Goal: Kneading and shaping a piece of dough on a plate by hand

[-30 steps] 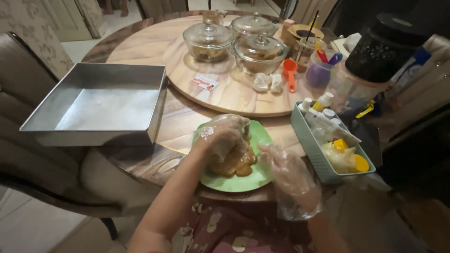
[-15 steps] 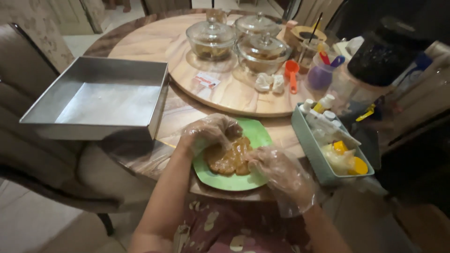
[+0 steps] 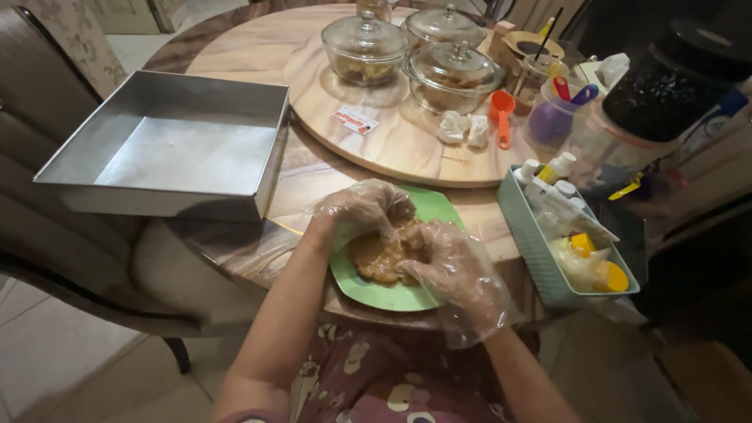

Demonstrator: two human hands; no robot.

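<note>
**Q:** Centrally, what do the two hands do?

**A:** Both wear loose clear plastic gloves. Left hand curls over the upper left of a brown, sticky-looking dough mass, fingers bent down onto it. Right hand cups the mass from the right, fingers pressed against its edge. Both hands are closed in on the dough from opposite sides; neither lifts it clear.

**Q:** Where does the dough lie?

**A:** On a green plate at the near edge of the round marble-patterned table, just in front of the person.

**Q:** What surrounds the plate?

**A:** Left: an empty square metal baking pan, near the plate but apart from it. Right: a teal basket holding small bottles. Beyond: a wooden turntable bearing three lidded glass bowls, the nearest one at centre, and an orange measuring scoop.

**Q:** How is such gathering best done?

**A:** Judged from the grip: press inward evenly from both sides, keep the loose glove film out of the dough, and hold the plate from sliding toward the table edge.
</note>
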